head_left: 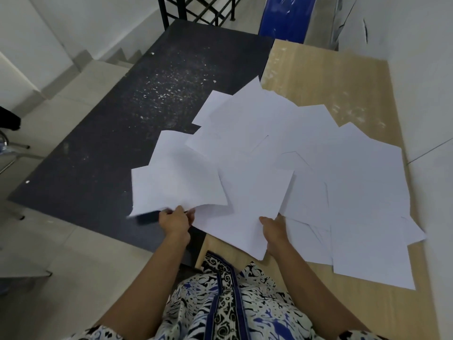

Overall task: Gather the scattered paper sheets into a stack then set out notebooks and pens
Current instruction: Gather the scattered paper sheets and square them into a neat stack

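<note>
Your left hand (175, 220) pinches a few lifted sheets (176, 182) at lower centre; your right hand (274, 229) seems to grip another. Most paper sheets (343, 180) lie scattered across the bench (318, 77). Stack barely begun; notebooks and pens nowhere in sight.

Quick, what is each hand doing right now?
Left hand: grips the edge of a few lifted paper sheets.
Right hand: holds the near edge of another sheet.

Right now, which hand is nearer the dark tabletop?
Left. The left hand grips sheets at the near edge of the dark tabletop; the right hand holds paper over the wooden table, farther off.
</note>
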Demonstrator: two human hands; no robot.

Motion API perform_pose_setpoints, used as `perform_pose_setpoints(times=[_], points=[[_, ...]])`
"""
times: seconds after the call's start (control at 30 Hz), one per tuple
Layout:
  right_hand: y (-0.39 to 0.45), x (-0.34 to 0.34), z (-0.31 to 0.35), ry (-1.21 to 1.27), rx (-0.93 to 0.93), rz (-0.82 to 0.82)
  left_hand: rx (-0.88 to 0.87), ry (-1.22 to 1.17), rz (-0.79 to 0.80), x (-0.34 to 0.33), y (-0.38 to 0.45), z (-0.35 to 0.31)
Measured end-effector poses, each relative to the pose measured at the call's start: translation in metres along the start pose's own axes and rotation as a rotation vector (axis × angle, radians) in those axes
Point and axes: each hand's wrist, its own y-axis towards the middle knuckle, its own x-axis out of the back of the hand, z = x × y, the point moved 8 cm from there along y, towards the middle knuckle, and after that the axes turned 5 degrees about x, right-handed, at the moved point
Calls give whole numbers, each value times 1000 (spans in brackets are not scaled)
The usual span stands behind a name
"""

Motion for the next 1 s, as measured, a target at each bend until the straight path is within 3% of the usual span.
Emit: perform_pose_setpoints(times=[0.1, 0.23, 0.3, 0.37, 0.43, 0.57, 0.67, 0.73, 0.87, 1.0], points=[[-3, -3, -2, 12, -33, 36, -89, 198, 129, -6, 3, -6], [-6, -2, -5, 10, -54, 53, -429, 254, -224, 28, 2, -31], [-6, 0, -5, -10, -57, 60, -407, 142, -329, 45, 4, -34], [-8, 0, -4, -25, -45, 64, -267, 145, -373, 56, 10, -29], [-10, 0, -2, -41, -30, 68, -191, 160, -357, 59, 11, -23], [-9, -4, -3, -83, -15, 113, -255, 132, -253, 46, 15, -16], [-8, -4, -2, -82, -20, 125, -318, 31, -272, 47, 7, -18], [-7, -3, -3, -81, -28, 129, -251, -34, -244, 49, 16, -13], [-3, -3, -3, -88, -53, 145, -158, 257, 51, 22, 29, -6], [2, -3, 3, -95, -29, 157, -331, 536, 164, -2, 17, -15]])
